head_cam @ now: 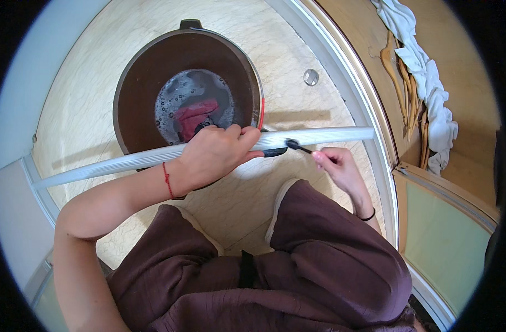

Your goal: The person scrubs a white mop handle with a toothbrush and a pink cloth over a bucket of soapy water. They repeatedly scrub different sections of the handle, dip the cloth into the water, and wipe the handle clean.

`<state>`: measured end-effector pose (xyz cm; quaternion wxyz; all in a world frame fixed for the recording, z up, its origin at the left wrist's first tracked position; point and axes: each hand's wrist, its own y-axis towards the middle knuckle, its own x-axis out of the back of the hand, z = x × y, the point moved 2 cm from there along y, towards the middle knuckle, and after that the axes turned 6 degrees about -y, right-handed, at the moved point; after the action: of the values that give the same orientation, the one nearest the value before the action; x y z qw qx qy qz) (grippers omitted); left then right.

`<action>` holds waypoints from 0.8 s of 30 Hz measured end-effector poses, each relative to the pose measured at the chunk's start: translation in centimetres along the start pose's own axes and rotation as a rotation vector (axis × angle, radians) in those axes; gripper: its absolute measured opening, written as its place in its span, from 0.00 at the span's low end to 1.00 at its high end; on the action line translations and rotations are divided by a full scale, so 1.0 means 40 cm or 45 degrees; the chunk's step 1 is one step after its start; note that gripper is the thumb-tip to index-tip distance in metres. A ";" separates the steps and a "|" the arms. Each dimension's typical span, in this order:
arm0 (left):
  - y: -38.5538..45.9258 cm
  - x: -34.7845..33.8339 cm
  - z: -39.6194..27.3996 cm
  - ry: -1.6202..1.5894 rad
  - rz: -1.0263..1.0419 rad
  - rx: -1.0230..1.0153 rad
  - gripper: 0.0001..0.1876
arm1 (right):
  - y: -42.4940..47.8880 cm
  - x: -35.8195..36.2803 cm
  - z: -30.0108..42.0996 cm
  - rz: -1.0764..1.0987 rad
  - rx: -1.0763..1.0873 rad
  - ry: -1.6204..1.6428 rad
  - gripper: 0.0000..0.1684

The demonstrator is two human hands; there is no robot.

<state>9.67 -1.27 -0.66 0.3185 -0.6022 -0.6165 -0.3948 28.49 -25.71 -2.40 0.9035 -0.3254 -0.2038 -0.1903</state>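
Note:
My left hand [217, 151] is closed around a dark object [274, 152] that lies mostly under it, against a pale ribbed bar [315, 136] running across the view; what the object is I cannot tell. To the right, my right hand [338, 168] pinches the handle of a small black brush [293, 144], like a toothbrush, its head at the bar close to the dark object's end. Beyond the bar stands a brown bucket [141, 87] with foamy, greyish water [170, 99], where a red cloth [197, 112] lies partly submerged.
Pale marbled flooring [286, 54] surrounds the bucket, with a round metal disc [311, 77] on it. A curved pale track [340, 58] borders the right side. Past it are wooden hangers [392, 70] and white crumpled fabric [431, 83]. My knees are below the bar.

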 end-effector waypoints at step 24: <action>-0.007 0.003 -0.004 -0.002 0.029 0.017 0.21 | -0.034 -0.017 -0.028 -0.184 -0.070 -0.027 0.27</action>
<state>9.37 -1.35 -0.51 0.3263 -0.6073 -0.6126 -0.3865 27.57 -27.28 -2.83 0.8760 -0.3365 -0.2311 -0.2570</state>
